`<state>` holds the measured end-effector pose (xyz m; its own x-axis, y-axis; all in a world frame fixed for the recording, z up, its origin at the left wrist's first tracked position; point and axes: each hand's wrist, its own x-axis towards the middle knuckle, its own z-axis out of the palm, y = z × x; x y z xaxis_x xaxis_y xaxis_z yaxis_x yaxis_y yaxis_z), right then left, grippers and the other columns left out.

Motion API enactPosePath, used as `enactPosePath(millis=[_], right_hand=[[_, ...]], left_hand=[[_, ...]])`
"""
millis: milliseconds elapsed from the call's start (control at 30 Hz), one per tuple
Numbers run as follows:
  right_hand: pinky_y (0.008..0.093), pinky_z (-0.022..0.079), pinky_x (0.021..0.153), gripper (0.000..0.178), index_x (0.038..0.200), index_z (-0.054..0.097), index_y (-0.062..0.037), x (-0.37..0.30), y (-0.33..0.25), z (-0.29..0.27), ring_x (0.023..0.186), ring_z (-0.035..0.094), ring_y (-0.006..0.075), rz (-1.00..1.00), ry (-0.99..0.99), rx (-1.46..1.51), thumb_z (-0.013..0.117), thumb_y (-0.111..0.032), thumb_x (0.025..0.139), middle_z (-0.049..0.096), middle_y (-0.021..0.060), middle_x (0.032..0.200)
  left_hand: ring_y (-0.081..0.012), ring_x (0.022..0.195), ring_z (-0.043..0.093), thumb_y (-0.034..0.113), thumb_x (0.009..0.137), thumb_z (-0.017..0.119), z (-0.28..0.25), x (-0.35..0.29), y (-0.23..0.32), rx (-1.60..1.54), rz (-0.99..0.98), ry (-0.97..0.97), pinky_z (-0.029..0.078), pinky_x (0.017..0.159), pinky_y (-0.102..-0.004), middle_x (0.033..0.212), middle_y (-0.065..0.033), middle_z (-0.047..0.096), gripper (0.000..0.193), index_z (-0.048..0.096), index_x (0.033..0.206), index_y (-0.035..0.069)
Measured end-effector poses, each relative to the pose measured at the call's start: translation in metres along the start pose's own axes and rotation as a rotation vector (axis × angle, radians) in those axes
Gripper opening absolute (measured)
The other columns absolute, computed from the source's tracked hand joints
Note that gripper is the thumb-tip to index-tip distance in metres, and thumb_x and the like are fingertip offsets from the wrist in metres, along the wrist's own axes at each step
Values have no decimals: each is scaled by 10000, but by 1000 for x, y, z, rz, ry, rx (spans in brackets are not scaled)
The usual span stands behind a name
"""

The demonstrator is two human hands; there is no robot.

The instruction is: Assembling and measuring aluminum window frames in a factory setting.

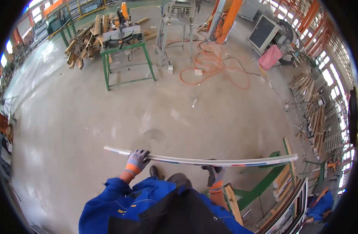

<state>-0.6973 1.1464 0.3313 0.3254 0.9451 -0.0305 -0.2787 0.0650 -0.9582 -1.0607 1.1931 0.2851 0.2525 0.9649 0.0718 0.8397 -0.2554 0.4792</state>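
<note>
A long, thin white profile strip [182, 160] with blue and red patches spans the space in front of my body, its right end over a green metal stand [264, 183]. Gloved in grey and orange, my left hand [137, 159] is closed round the strip toward its left end. Farther right, my right hand [214, 174], in a matching glove with dark fingers, grips the same strip from below; its fingertips are partly hidden behind the strip.
A green saw table [124, 43] stands ahead, beside a pile of wooden offcuts [85, 43]. Orange hose [210, 70] coils on the floor. Framed panels [292, 210] lean at my lower right, near a wooden post [232, 202]. Long profiles [315, 113] lie along the right side.
</note>
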Motion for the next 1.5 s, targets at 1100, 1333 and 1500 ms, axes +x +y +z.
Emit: enactPosePath(millis=[1100, 1333, 1500], right_hand=[[328, 567, 688, 238, 988, 620, -9, 975, -20, 359, 732, 661, 194, 81, -83, -76, 650, -237, 927, 658, 92, 816], [357, 565, 680, 120, 972, 624, -53, 1123, -2, 414, 741, 679, 228, 194, -82, 149, 643, -161, 925, 678, 102, 831], [375, 562, 691, 117, 997, 623, -52, 1231, 26, 458, 750, 674, 238, 254, -148, 246, 633, -147, 930, 678, 95, 838]], left_hand=[[-339, 983, 576, 181, 771, 680, -155, 937, -190, -114, -14, 80, 456, 874, -439, 998, -114, 628, 379, 625, 1143, 130], [-310, 971, 555, 427, 764, 722, -208, 1101, -211, 108, -44, 57, 430, 822, -418, 978, -99, 608, 483, 637, 1154, 156], [-316, 998, 538, 409, 751, 732, -221, 1178, -252, 193, -106, 116, 414, 858, -439, 1007, -91, 591, 463, 646, 1121, 146]])
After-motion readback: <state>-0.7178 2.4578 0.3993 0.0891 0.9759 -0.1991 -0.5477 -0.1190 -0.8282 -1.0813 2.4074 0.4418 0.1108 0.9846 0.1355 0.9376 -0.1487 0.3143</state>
